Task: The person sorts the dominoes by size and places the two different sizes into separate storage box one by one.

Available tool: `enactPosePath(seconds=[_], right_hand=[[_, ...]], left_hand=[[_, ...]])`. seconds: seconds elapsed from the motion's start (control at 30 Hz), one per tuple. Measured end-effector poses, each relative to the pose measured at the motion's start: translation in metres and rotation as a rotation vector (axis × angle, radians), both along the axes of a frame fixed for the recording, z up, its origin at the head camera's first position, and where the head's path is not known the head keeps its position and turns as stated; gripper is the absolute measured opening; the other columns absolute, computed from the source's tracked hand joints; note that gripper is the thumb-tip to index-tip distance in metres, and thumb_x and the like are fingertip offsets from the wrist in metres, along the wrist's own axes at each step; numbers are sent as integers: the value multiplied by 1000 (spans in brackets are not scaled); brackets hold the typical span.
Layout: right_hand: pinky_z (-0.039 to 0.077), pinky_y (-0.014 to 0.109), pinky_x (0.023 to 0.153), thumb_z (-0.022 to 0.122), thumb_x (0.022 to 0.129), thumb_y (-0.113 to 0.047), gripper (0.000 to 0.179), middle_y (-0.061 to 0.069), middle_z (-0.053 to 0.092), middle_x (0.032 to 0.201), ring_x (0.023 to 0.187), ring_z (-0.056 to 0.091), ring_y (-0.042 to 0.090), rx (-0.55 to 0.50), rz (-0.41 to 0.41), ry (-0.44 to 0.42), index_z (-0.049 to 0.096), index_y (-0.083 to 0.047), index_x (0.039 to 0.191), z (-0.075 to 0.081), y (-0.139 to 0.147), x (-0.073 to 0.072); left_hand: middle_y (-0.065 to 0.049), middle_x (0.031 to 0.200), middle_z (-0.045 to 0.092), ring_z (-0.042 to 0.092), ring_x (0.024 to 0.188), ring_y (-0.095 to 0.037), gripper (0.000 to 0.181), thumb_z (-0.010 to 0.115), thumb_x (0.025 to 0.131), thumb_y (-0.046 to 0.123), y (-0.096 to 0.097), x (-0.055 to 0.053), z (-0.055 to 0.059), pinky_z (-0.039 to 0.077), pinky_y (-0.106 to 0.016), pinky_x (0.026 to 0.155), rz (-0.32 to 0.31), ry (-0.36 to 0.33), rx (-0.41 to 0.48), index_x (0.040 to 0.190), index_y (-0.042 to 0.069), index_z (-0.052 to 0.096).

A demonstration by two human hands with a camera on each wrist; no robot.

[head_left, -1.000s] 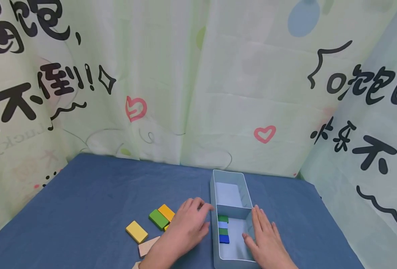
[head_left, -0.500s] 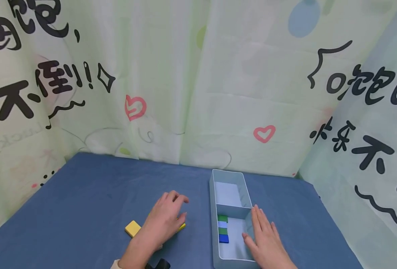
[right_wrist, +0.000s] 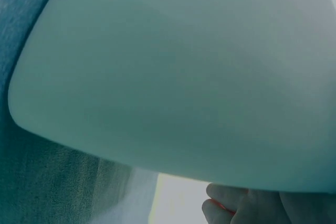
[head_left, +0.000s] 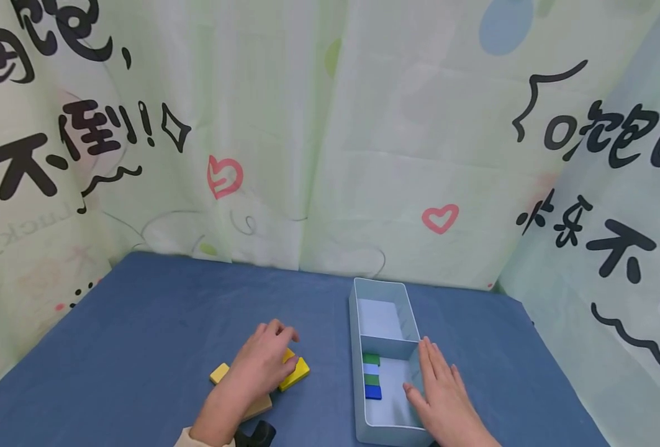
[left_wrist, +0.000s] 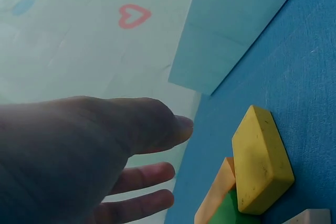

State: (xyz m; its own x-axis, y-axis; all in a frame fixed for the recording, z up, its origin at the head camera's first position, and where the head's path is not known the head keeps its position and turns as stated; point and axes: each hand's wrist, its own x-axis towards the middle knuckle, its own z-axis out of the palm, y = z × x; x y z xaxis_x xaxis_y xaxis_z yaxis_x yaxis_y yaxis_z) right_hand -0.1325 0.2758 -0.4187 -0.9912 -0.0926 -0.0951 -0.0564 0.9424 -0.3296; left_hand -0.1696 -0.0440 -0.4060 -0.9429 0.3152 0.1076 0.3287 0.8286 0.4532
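Note:
My left hand (head_left: pixel 257 366) hovers over a cluster of loose blocks, fingers bent loosely with nothing between them. Just by its thumb lies a yellow block (head_left: pixel 295 374). In the left wrist view, that yellow block (left_wrist: pixel 261 161) leans over a green block (left_wrist: pixel 233 211) and an orange block (left_wrist: pixel 215 192). A wooden block (head_left: pixel 258 406) and another yellow block (head_left: pixel 219 372) are partly covered by the hand and forearm. My right hand (head_left: pixel 447 397) rests with straight fingers along the right wall of a pale blue two-compartment box (head_left: pixel 356 385).
Inside the near compartment, green, light blue and dark blue blocks (head_left: pixel 373 392) line its left wall. A divider (head_left: pixel 390 346) separates the far compartment. Blue cloth (head_left: pixel 184 310) covers the table, and a printed curtain (head_left: pixel 285 155) hangs behind. A black device (head_left: pixel 256 434) sits at the left wrist.
My left hand has moved left from beside the box to above the loose blocks, then slightly further left, uncovering more of the yellow block. The right hand stays at the box wall.

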Motion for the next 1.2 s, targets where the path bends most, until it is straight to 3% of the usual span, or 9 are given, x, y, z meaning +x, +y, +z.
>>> enactPosePath(seconds=[0.2, 0.43, 0.73, 0.97, 1.2], right_hand=[[9, 73, 113, 54, 100, -41, 85, 25, 7, 164, 151, 8, 46, 8, 9, -1, 9, 4, 156, 1, 1, 1], [9, 73, 113, 54, 99, -41, 86, 25, 6, 164, 151, 8, 47, 4, 4, -3, 9, 5, 156, 1, 2, 0], [7, 74, 112, 55, 99, -41, 88, 25, 6, 164, 151, 6, 46, -8, 7, -18, 8, 5, 156, 0, 3, 0], [6, 74, 113, 55, 99, -39, 86, 24, 5, 165, 151, 6, 46, -7, 10, -13, 8, 5, 156, 0, 3, -1], [8, 73, 113, 55, 99, -41, 87, 25, 6, 164, 151, 7, 46, -1, 9, -10, 8, 5, 156, 0, 2, -1]], left_hand=[[-5, 106, 56, 49, 97, -25, 21, 71, 90, 20, 5, -2, -2, 45, -44, 79, -53, -93, -38, 110, 14, 65], [-2, 100, 58, 52, 93, -23, 26, 74, 88, 27, 11, -1, -8, 47, -41, 83, -150, -62, -125, 111, 16, 66], [0, 94, 57, 51, 86, -19, 24, 81, 82, 22, 19, -2, -14, 47, -38, 77, -126, -89, -186, 101, 20, 67], [2, 91, 59, 52, 83, -17, 26, 78, 81, 6, 21, 0, -15, 48, -31, 74, -193, -88, -142, 102, 17, 68], [0, 90, 59, 53, 83, -18, 27, 81, 79, 11, 21, 0, -14, 48, -33, 73, -155, -108, -163, 102, 17, 68]])
